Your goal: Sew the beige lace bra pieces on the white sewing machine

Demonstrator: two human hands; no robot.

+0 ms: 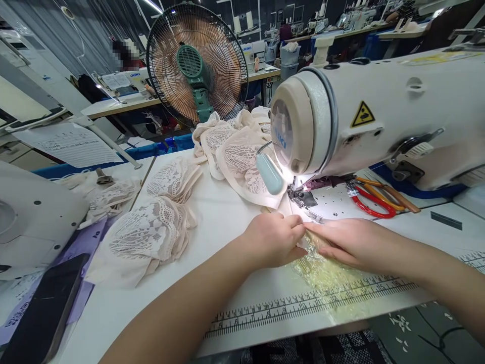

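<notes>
In front of the sewing machine's presser foot (297,196), my left hand (275,237) is closed, its fingertips pinching the edge of a beige bra piece (278,202). My right hand (354,242) meets it from the other side, index finger stretched to the left fingertips and thumb lower; it seems to grip the same edge. Most of the cloth between my fingers is hidden. Crinkled clear yellowish film (322,268) lies on the table under both hands. Lace bra cups (238,156) spread out behind the needle area, beyond my left hand.
Stacked lace cups (151,227) lie to the left, near a phone (49,308) on purple paper. Red-handled scissors (375,202) rest right of the needle. The machine head (364,111) overhangs the right side. A large fan (197,60) stands behind; a ruler strip (273,313) runs along the front edge.
</notes>
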